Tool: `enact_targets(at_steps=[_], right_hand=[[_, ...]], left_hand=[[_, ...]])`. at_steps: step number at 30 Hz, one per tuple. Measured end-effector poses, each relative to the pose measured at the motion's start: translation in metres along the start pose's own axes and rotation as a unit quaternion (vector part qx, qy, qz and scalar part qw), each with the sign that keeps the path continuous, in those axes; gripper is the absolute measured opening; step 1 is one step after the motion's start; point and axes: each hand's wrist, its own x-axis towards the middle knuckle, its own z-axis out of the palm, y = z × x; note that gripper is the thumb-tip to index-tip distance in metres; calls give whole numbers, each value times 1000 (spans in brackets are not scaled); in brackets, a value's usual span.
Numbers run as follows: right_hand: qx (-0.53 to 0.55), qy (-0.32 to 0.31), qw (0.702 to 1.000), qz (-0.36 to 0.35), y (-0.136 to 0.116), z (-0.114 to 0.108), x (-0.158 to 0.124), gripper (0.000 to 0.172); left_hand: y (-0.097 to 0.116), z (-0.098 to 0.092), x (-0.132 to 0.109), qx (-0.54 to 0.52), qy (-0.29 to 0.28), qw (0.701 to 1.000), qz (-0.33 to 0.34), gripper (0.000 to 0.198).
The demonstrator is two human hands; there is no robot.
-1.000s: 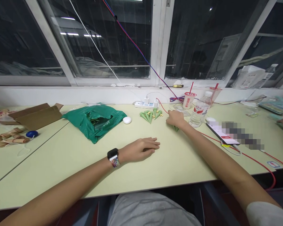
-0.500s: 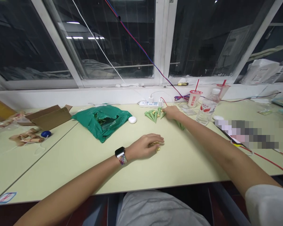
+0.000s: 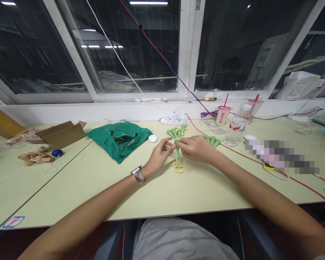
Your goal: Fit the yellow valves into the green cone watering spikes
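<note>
My right hand (image 3: 196,148) pinches a green cone-shaped plastic piece (image 3: 177,154), held upright with its tip down. Close against the cone's left side is my left hand (image 3: 160,153), its fingers curled and the thumb drawn in. What lies between those fingers, if anything, is too small to make out. Several small yellow branched pieces (image 3: 179,167) lie on the table just below the cone's tip. Behind the hands are more green cones (image 3: 173,133), some with yellow bits beside them. Another group of green cones (image 3: 213,141) rests right of my right hand, partly hidden by it.
A torn green plastic bag (image 3: 103,139) lies left of the hands, beside a white rounded object (image 3: 152,138). A water bottle (image 3: 235,128) and cup (image 3: 223,115) stand back right. A power strip (image 3: 166,121) sits against the wall; a red cable (image 3: 249,157) crosses the right side.
My right hand has come back toward me from the far cones with one green cone. My left hand has lifted off the yellow pieces and moved up to the cone.
</note>
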Motion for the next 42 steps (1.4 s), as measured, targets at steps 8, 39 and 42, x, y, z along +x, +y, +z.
enact_targets(at_steps=[8,39,42], right_hand=[[172,85,980,49,-13,22,-7,36],[762,58,556,326,-24,9,1,36],[722,78,617,302,-24,9,0,37]], left_hand=[[-1,-5,9,-135,-60,988,-41,38],[19,-8,8,55,-4,993,103,40],[12,-4,9,-48,-33,998,-2,40]])
